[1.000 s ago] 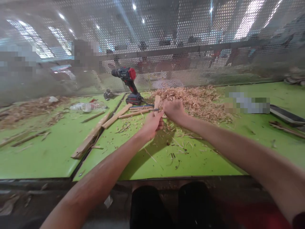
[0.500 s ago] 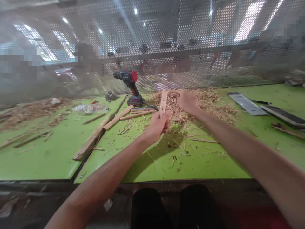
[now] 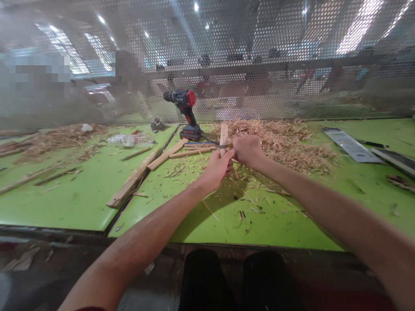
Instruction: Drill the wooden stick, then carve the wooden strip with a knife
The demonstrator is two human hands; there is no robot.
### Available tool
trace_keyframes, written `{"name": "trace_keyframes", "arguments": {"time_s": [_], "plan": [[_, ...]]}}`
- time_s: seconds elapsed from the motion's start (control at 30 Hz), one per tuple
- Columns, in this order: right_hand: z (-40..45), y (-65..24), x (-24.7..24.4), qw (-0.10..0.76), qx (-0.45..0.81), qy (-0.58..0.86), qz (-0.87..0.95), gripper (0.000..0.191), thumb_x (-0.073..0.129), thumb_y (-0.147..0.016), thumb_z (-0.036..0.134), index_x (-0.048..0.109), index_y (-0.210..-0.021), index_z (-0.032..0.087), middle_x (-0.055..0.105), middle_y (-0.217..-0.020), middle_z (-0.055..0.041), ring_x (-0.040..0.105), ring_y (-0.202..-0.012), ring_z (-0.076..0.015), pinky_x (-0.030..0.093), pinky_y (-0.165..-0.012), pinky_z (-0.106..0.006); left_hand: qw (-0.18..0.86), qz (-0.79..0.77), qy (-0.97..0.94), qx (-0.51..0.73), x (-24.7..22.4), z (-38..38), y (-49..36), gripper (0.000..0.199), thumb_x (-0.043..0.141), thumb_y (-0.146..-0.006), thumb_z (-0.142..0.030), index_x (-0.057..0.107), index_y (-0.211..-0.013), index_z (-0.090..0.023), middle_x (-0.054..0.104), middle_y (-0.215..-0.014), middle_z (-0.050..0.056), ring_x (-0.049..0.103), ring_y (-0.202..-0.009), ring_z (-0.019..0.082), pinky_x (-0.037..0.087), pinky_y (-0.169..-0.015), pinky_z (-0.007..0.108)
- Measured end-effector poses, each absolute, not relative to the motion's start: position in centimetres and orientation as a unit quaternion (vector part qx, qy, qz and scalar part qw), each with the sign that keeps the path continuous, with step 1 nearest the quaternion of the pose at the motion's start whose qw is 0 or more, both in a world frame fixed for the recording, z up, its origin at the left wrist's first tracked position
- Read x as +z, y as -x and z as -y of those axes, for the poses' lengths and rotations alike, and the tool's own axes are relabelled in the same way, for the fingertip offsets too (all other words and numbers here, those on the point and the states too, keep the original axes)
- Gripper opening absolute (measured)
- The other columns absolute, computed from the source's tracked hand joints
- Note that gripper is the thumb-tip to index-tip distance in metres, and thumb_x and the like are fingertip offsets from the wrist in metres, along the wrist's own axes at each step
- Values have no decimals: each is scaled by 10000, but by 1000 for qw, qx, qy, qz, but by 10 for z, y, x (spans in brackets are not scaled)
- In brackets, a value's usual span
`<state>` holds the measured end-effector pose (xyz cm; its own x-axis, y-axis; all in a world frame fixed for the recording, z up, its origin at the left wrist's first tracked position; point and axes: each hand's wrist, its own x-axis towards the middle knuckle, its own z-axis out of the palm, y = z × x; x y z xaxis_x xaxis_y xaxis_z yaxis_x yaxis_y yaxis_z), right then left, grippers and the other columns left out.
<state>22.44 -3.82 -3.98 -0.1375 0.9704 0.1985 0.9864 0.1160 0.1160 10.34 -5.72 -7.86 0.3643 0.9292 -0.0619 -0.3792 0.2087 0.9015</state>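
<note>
My left hand point(image 3: 218, 169) is closed around the lower end of a pale flat wood strip point(image 3: 224, 132), which points up and away from me. My right hand point(image 3: 248, 149) is a fist round the handle of a knife point(image 3: 221, 146). Its thin dark blade lies across the face of the strip, just above my left thumb. Most of the handle is hidden in the fist, and the two hands are touching or nearly so. Behind them a heap of curly wood shavings point(image 3: 285, 138) covers the green table point(image 3: 201, 220).
A cordless drill point(image 3: 187, 113) stands upright behind my left hand. Wood strips point(image 3: 168, 153), a longer wooden piece point(image 3: 129, 185) and a clear plastic bottle point(image 3: 129, 140) lie to the left. On the right are a flat grey packet point(image 3: 352, 144) and a dark-faced slab point(image 3: 397, 160). Perforated metal mesh point(image 3: 279, 99) closes the back.
My right hand has come left and down from above the shavings, bringing the knife onto the wood strip. My left hand keeps its hold. The view has shifted slightly.
</note>
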Motion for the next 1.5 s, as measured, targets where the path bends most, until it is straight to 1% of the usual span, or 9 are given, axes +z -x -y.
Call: {"name": "trace_keyframes", "arguments": {"time_s": [0.23,0.4,0.5,0.63,0.77,0.87,1.2,1.37,1.5], "plan": [[32,-229,-40,1,-76,632,771,295,533,-879,235,722,-980,33,755,-969,-223,695,-886,-259,435,-695,-287,708,-325,-430,456,-77,56,-101,366,542,-976,-157,325,-686,-212,224,-511,-124,187,-372,13,112,-388,153],[30,-234,-38,14,-76,631,772,360,495,-939,275,649,-1170,47,747,-1059,-197,671,-879,-217,398,-658,-265,712,-334,-419,453,-78,53,-102,363,622,-941,-205,359,-691,-210,242,-504,-128,201,-371,18,110,-379,151],[31,-233,-39,16,-93,635,767,345,491,-938,262,672,-1136,45,752,-1024,-208,679,-895,-237,389,-662,-274,708,-341,-416,457,-82,50,-103,448,741,-865,-275,342,-670,-214,239,-498,-134,196,-372,15,104,-369,151],[34,-228,-40,17,-113,638,762,335,432,-958,186,734,-971,41,760,-977,-241,694,-922,-269,405,-728,-312,715,-332,-407,461,-87,46,-104,432,706,-879,-232,334,-661,-213,230,-500,-131,200,-369,14,115,-375,149],[36,-225,-41,41,-131,642,754,453,300,-1027,173,725,-1046,17,757,-1040,-257,699,-950,-281,412,-770,-333,716,-328,-400,468,-86,46,-102,399,651,-906,-161,329,-675,-212,249,-509,-125,214,-373,14,127,-385,150],[37,-223,-44,49,-129,637,758,407,338,-1006,145,725,-1070,37,761,-1036,-244,706,-928,-287,413,-715,-315,712,-330,-408,466,-83,48,-101,376,621,-923,-129,339,-687,-210,255,-513,-123,212,-372,14,124,-386,150],[16,-218,-58,80,-145,635,755,476,283,-1072,181,732,-1058,23,771,-995,-227,718,-928,-251,461,-737,-303,709,-333,-387,487,-85,48,-103,391,543,-1021,-339,313,-731,-217,229,-535,-121,211,-373,15,139,-398,135],[-9,-212,-68,73,-159,670,721,342,565,-1033,423,700,-1122,121,736,-1092,-101,703,-993,-213,559,-887,-409,732,-334,-340,487,-80,47,-102,418,565,-1005,-400,333,-715,-207,256,-526,-116,238,-386,17,162,-397,123],[-20,-210,-73,65,-164,673,719,323,641,-997,401,670,-1184,139,696,-1158,-88,687,-1019,-215,579,-898,-429,747,-331,-307,488,-77,45,-101,410,560,-1010,-360,329,-707,-207,264,-516,-114,243,-382,19,182,-388,116]]}}
